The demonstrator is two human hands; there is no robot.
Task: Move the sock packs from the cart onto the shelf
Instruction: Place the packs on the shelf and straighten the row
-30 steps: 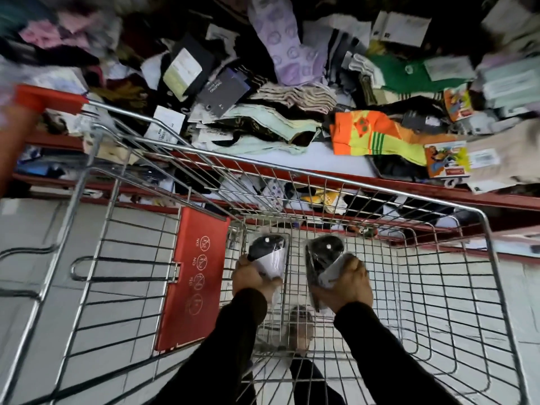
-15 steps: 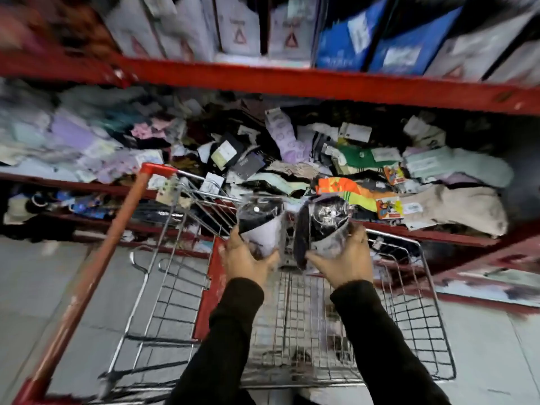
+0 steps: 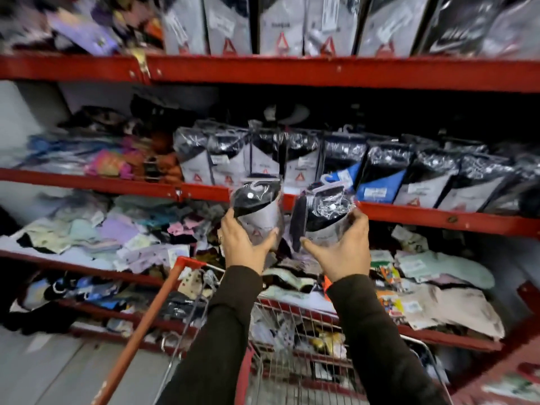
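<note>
My left hand (image 3: 244, 244) grips a black-and-white sock pack (image 3: 257, 209) in shiny plastic. My right hand (image 3: 342, 249) grips a second, similar sock pack (image 3: 324, 211) with a small white hanger hook on top. Both packs are raised in front of the red middle shelf (image 3: 117, 185), just below its row of upright matching packs (image 3: 263, 159). The wire cart (image 3: 292, 361) with a red handle bar (image 3: 140, 331) stands below my arms; its inside is largely hidden by my sleeves.
A top shelf (image 3: 292, 71) carries more upright boxed packs. Loose colourful socks (image 3: 140, 235) lie piled on the lower shelves at left and right. Grey tiled floor (image 3: 58, 369) shows at the lower left.
Both hands have lifted the two packs out of the cart basket and up to the middle shelf. My view has tilted up from the cart to the shelves.
</note>
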